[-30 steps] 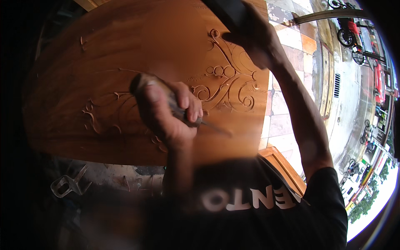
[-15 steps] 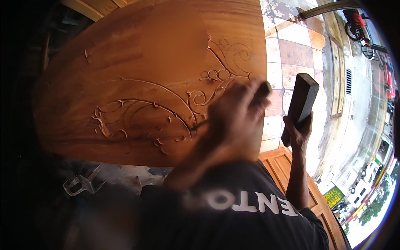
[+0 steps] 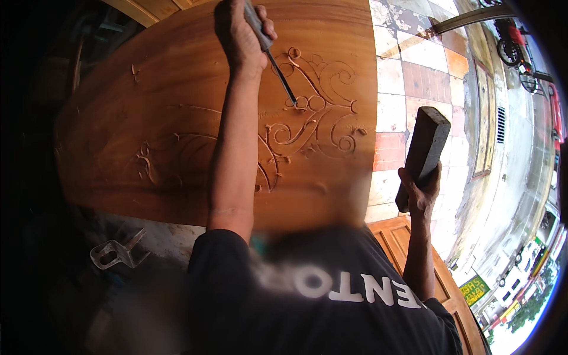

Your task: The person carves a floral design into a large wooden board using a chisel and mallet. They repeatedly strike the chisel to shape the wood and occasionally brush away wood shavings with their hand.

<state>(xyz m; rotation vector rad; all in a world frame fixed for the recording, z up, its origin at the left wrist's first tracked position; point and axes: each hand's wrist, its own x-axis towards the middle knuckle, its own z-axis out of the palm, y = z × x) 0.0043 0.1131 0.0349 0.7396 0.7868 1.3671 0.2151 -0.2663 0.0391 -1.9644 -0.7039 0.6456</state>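
Observation:
My left hand [image 3: 241,47] is wrapped round the grey handle of a wood-carving chisel [image 3: 278,70] at the top of the view. The chisel's dark, thin blade slants down to the right, its tip at a row of small carved circles. Beneath it lies a brown wooden panel [image 3: 331,195] with curling scrolls [image 3: 290,139] cut into its surface. Over on the right, my right hand [image 3: 423,192] grips the lower end of a dark rectangular wooden block [image 3: 427,139], held raised beyond the panel's edge. My left forearm hides part of the carving.
A few wood shavings [image 3: 358,132] lie on the panel. A grey clamp-like metal piece [image 3: 109,254] sits at the lower left. Patchwork floor tiles [image 3: 393,148] border the panel on the right, with a panelled door [image 3: 390,236] below and a parked motorcycle [image 3: 509,44] far off.
My left hand has swung up and left with the chisel, its tip moving from the lower scroll to the circles. Fewer shavings lie on the lower panel. The block has dipped slightly.

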